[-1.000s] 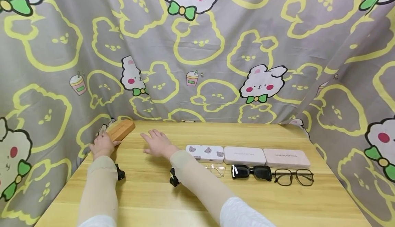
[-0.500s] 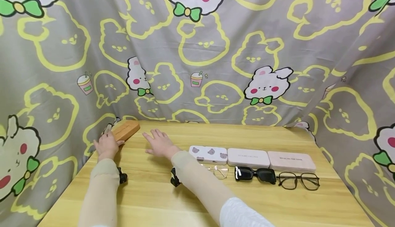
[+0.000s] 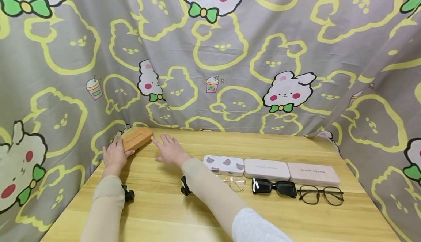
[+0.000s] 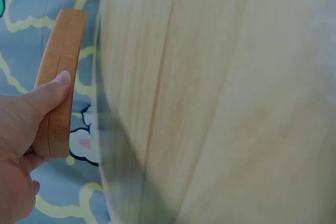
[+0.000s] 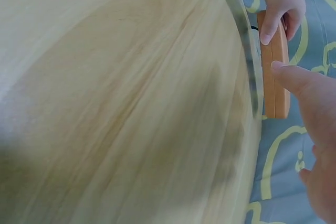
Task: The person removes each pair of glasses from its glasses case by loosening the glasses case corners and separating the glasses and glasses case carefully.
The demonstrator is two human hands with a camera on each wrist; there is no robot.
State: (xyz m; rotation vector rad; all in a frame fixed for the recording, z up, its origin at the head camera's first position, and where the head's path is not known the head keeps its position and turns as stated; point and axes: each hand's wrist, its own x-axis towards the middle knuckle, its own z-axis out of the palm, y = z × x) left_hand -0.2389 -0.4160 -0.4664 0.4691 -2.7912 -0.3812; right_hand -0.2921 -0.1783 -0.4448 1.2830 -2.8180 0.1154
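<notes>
At the table's far left corner is an orange-brown glasses case (image 3: 138, 139), lying at a slant, with a seam along its side in the left wrist view. My left hand (image 3: 115, 157) grips its near left end; the thumb (image 4: 55, 90) lies across the seam side and the other fingers are mostly hidden behind the case. My right hand (image 3: 171, 150) reaches toward the case's right end with fingers spread. In the right wrist view its thumb (image 5: 299, 77) overlaps the case; whether it touches I cannot tell.
Three pale glasses cases stand in a row: bear-patterned (image 3: 224, 166), white (image 3: 267, 169) and pink (image 3: 313, 174). Before them lie clear glasses (image 3: 236, 184), partly behind my right forearm, black sunglasses (image 3: 274, 188) and black-framed glasses (image 3: 321, 195). A patterned curtain (image 3: 230, 52) borders the table.
The head view has swung slightly left, so everything sits further right in it. My right hand has come closer to the orange-brown case. The left hand keeps its grip.
</notes>
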